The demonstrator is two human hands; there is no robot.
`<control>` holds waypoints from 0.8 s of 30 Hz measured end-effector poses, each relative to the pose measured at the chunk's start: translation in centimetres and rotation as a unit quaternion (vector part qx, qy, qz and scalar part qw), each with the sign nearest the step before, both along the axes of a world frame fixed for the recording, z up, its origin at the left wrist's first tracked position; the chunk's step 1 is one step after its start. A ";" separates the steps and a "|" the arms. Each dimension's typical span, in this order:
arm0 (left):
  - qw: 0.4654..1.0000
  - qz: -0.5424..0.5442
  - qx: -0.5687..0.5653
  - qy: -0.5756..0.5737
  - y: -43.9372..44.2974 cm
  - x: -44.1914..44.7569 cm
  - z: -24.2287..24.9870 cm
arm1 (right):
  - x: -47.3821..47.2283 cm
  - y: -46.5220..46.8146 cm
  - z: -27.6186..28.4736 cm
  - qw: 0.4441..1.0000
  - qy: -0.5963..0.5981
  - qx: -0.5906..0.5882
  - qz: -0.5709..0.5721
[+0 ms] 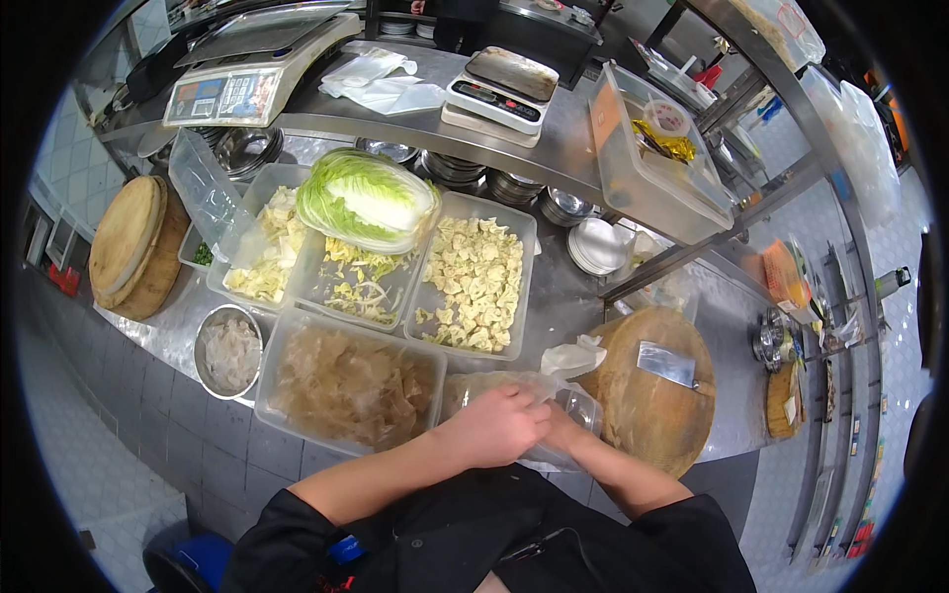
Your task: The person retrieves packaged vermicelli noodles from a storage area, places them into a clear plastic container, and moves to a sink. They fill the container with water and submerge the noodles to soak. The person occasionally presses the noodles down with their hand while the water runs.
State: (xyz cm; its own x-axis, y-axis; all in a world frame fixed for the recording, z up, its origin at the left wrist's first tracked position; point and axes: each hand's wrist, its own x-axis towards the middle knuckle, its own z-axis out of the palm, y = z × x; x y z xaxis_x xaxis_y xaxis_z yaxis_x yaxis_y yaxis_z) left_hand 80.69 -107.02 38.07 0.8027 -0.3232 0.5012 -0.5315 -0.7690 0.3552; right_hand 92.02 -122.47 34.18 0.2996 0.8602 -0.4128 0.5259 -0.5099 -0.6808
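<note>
My left hand is curled with its fingertips on a clear plastic bag. Just behind it, my right hand reaches to the same bag, its fingers mostly hidden by the left. The bag lies in or over a clear plastic container; what it holds is hard to make out. To the left is a plastic tub of soaked, brownish translucent sheets. Right of my hands, a cleaver rests on a round wooden chopping block, with a crumpled white cloth or paper beside it.
Behind are tubs of cauliflower florets and cut cabbage, with a whole napa cabbage on top. A steel bowl and another block stand left. The overhead shelf carries scales and a plastic bin.
</note>
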 end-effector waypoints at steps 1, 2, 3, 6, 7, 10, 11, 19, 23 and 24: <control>1.000 0.002 -0.003 0.007 -0.1 -0.2 0.1 | -0.3 0.0 -0.1 1.000 -0.009 -0.002 -0.013; 1.000 0.003 -0.006 0.014 -0.2 -0.3 0.2 | -0.6 -0.1 -0.1 1.000 -0.017 -0.005 -0.025; 1.000 0.002 -0.015 0.012 -0.3 -0.5 0.3 | -1.0 -0.1 -0.1 0.999 -0.020 -0.025 -0.029; 1.000 0.010 -0.008 0.015 -0.1 -0.8 0.6 | -1.9 0.1 0.2 0.996 -0.028 -0.082 -0.036; 1.000 0.010 -0.010 0.017 0.1 -1.0 0.6 | -1.9 0.2 0.6 0.992 -0.029 -0.116 -0.028; 0.999 0.029 -0.013 0.024 0.8 -1.6 0.9 | -1.6 0.6 2.2 0.995 -0.061 -0.080 -0.030; 0.999 0.038 -0.023 0.016 1.0 -1.8 1.0 | -1.4 0.6 2.9 0.997 -0.068 -0.039 -0.021; 0.995 0.047 -0.069 0.045 2.0 -2.4 1.7 | 0.1 -0.1 6.5 0.995 -0.060 0.042 -0.062; 0.996 0.039 -0.071 0.038 2.1 -2.4 1.3 | 0.1 0.1 4.1 0.996 0.055 0.005 -0.072; 0.996 0.036 -0.073 0.035 2.1 -2.4 1.1 | 0.1 0.0 3.6 0.994 0.076 -0.007 -0.076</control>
State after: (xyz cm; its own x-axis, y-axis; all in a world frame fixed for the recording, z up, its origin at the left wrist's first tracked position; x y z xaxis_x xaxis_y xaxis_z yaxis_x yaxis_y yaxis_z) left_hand 78.25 -104.92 39.22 0.8563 -0.1913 0.4798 -0.4463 -0.7417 0.5008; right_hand 92.10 -122.51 37.74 0.3593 0.8031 -0.4754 0.3328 -0.5861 -0.7387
